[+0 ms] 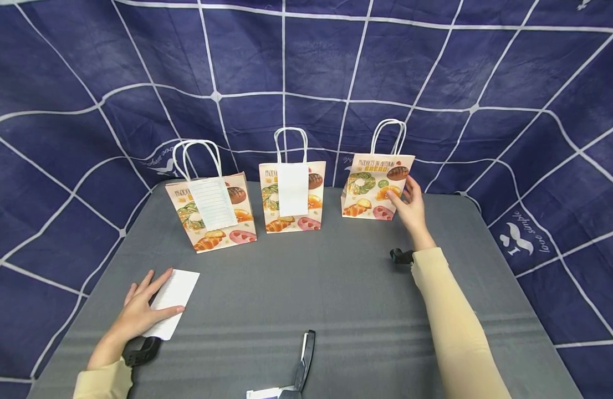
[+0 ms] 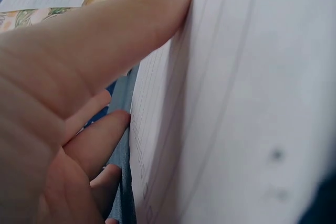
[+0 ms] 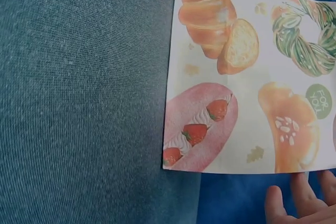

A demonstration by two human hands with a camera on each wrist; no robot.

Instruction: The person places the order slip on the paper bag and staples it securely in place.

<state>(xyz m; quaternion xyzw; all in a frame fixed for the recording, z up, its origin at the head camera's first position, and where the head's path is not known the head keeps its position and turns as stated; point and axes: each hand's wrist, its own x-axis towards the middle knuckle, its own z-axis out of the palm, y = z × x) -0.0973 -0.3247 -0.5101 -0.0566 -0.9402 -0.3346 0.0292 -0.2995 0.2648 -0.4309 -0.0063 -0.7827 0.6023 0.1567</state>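
Observation:
My left hand [image 1: 137, 313] rests spread on a white lined paper sheet [image 1: 184, 288] on the table at the left. In the left wrist view its thumb [image 2: 115, 30] lies across the sheet [image 2: 252, 87], with other fingers along the edge. At the right, my right hand [image 1: 410, 208] holds the side of a bread-print paper bag [image 1: 371, 188], thumb on its front and fingers around the edge. That bag [image 3: 241, 82] stands upright with twin white handles; its front shows no sheet. Fingertips [image 3: 302, 192] show at its edge in the right wrist view.
Two similar paper bags stand to the left: the middle one [image 1: 316, 210] bears a blank white sheet [image 1: 293, 191], the left one [image 1: 202, 241] a lined sheet [image 1: 214, 205]. A black stapler [image 1: 302, 366] lies at the grey table's [image 1: 336, 293] front. Blue grid cloth [image 1: 316, 66] hangs behind.

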